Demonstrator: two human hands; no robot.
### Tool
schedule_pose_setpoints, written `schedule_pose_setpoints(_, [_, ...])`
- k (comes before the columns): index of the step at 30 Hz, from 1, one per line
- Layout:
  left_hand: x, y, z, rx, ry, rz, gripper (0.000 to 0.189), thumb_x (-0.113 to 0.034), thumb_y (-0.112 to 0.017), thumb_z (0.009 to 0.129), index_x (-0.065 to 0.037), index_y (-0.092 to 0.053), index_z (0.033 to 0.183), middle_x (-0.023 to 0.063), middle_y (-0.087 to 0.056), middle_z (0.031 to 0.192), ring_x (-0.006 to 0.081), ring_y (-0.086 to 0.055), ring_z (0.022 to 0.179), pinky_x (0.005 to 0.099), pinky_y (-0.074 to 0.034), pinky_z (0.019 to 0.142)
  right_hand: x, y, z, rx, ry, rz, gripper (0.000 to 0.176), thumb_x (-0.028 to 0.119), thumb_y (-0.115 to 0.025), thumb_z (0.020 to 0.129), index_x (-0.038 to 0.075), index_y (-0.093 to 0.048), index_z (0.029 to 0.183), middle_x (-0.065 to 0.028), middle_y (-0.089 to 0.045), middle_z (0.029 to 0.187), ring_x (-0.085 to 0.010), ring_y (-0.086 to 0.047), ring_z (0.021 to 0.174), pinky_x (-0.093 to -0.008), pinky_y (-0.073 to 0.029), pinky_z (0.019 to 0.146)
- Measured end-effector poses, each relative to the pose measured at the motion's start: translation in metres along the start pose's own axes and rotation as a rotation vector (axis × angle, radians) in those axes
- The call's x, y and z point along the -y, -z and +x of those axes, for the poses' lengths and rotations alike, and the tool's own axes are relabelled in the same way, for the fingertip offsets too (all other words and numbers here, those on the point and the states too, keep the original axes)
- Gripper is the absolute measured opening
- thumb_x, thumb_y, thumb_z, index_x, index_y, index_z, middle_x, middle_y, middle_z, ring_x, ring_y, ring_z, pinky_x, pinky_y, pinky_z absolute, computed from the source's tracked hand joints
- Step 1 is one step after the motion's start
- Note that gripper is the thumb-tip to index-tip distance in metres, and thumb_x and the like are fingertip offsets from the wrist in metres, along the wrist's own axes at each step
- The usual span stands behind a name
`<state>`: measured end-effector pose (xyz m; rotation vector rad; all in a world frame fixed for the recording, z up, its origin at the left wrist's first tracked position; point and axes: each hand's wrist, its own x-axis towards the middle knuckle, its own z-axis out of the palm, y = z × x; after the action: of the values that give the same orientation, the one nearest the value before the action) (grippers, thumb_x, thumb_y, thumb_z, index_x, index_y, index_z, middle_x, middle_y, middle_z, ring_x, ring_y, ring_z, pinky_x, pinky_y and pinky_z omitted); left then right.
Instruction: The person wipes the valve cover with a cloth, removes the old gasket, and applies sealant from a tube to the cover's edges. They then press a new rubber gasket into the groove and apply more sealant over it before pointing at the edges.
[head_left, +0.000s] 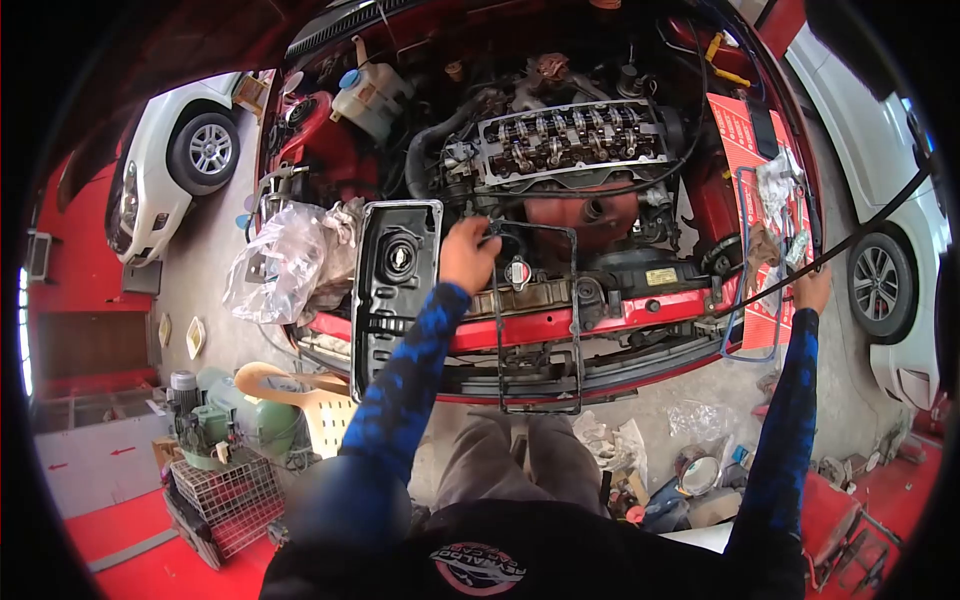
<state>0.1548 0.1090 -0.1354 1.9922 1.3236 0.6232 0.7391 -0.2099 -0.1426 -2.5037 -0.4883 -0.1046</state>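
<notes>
My left hand pinches a thin black rectangular gasket by its upper left corner. The gasket hangs over the car's front edge. Just left of this hand lies a black valve cover, its hollow side facing up. Beyond them, the engine's cylinder head is uncovered, with rocker arms showing. Over at the right fender, my right hand is at the edge of a red printed sheet; its fingers are mostly hidden, and I cannot tell what they hold. A blue gasket lies on that sheet.
A clear plastic bag and a blue-capped white reservoir are on the left. A radiator cap sits near the front. A black cable crosses the right side. Behind me are a tan chair and a green compressor.
</notes>
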Motion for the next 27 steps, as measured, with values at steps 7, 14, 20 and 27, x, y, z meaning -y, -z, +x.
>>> schedule_pose_setpoints(7, [0.029, -0.052, 0.095, 0.349, 0.116, 0.423, 0.049, -0.025, -0.078, 0.077, -0.001, -0.068, 0.118, 0.0222, -0.071, 0.109, 0.0376, -0.067, 0.106, 0.0406, -0.053, 0.094, -0.035, 0.056, -0.092, -0.061, 0.001, 0.283, 0.070, 0.015, -0.070, 0.087, -0.001, -0.037, 0.147, -0.0126, -0.066, 0.108, -0.0196, -0.064, 0.090, -0.0319, -0.051, 0.081])
schedule_pose_setpoints(14, [-0.027, -0.004, 0.053, 0.425, 0.143, -0.377, 0.035, -0.002, -0.071, 0.084, 0.006, -0.065, 0.118, 0.0060, -0.069, 0.081, 0.0125, -0.065, 0.071, 0.0260, -0.050, 0.063, 0.050, 0.060, -0.324, 0.187, -0.057, 0.810, 0.068, -0.003, -0.065, 0.088, 0.006, -0.037, 0.150, -0.0041, -0.061, 0.110, -0.0107, -0.057, 0.093, -0.0247, -0.048, 0.081])
schedule_pose_setpoints(20, [-0.105, 0.079, -0.034, 0.405, 0.161, -0.771, 0.031, 0.004, -0.066, 0.089, 0.008, -0.060, 0.120, 0.0079, -0.069, 0.087, 0.0141, -0.067, 0.075, 0.0263, -0.054, 0.068, 0.209, -0.023, -0.339, 0.478, 0.229, 0.992, 0.081, 0.002, -0.070, 0.085, 0.004, -0.026, 0.154, -0.0148, -0.058, 0.126, -0.0217, -0.058, 0.116, -0.0331, -0.047, 0.098])
schedule_pose_setpoints(27, [-0.111, 0.137, -0.095, 0.371, 0.131, -0.853, 0.037, 0.005, -0.072, 0.085, 0.006, -0.061, 0.121, 0.0072, -0.069, 0.091, 0.0133, -0.067, 0.079, 0.0261, -0.056, 0.075, 0.297, 0.018, -0.344, 0.813, -0.026, 1.560, 0.065, -0.002, -0.063, 0.092, 0.002, -0.033, 0.150, -0.0148, -0.068, 0.106, -0.0203, -0.070, 0.082, -0.0282, -0.055, 0.067])
